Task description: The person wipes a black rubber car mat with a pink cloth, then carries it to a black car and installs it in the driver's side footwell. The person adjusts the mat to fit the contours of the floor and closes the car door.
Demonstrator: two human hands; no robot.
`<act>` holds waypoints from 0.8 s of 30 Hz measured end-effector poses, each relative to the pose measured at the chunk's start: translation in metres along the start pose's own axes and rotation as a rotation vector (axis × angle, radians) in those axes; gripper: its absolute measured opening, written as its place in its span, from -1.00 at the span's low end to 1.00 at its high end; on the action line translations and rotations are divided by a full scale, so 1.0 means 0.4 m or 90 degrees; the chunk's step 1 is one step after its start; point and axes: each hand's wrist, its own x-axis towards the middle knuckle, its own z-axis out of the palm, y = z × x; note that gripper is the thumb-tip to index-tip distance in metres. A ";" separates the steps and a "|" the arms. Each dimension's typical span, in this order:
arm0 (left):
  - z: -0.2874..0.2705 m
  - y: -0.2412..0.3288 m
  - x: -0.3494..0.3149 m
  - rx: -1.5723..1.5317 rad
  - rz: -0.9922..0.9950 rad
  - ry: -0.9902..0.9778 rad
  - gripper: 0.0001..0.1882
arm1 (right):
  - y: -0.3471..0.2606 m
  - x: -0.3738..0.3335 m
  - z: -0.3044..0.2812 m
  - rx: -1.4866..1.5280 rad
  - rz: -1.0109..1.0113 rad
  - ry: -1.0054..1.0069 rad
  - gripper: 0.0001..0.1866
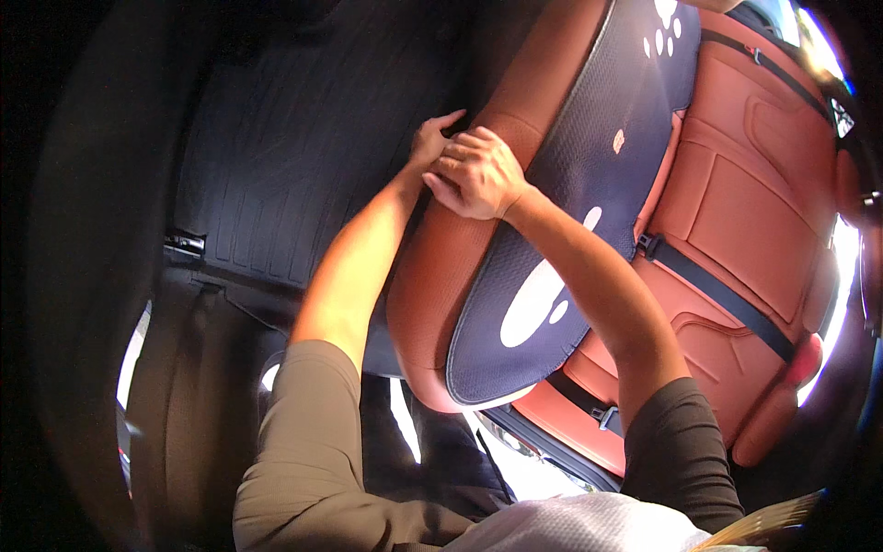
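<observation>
A brown-red leather seat cushion point(437, 253) slants across the middle of the view, inside a car. On top of it lies a dark seat mat point(589, 156) with white paw-print shapes. My left hand point(429, 144) is at the cushion's front edge, one finger stretched out; its other fingers are partly hidden. Close against it, my right hand point(478, 173) rests over the front edge with its fingers curled. Whatever lies under those fingers, if anything, is hidden. Both forearms reach up from the lower edge.
To the right stands the brown-red seat back point(736, 212), crossed by a dark seat belt point(717, 290). A belt buckle point(607, 419) sits near the mat's lower end. Left of the cushion lies a dark ribbed floor mat point(276, 184). Yellow bristle-like strands point(768, 524) show at lower right.
</observation>
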 end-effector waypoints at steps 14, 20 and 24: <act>0.055 0.177 0.300 0.096 0.032 0.077 -0.31 | 0.015 0.009 0.005 0.061 0.021 0.001 -0.85; 0.036 0.250 0.316 0.259 -0.095 0.043 -0.51 | 0.011 0.007 -0.006 0.063 0.027 -0.026 -0.84; 0.034 0.204 0.296 0.166 -0.059 0.001 -0.46 | 0.017 0.007 0.010 0.020 0.043 -0.073 -0.81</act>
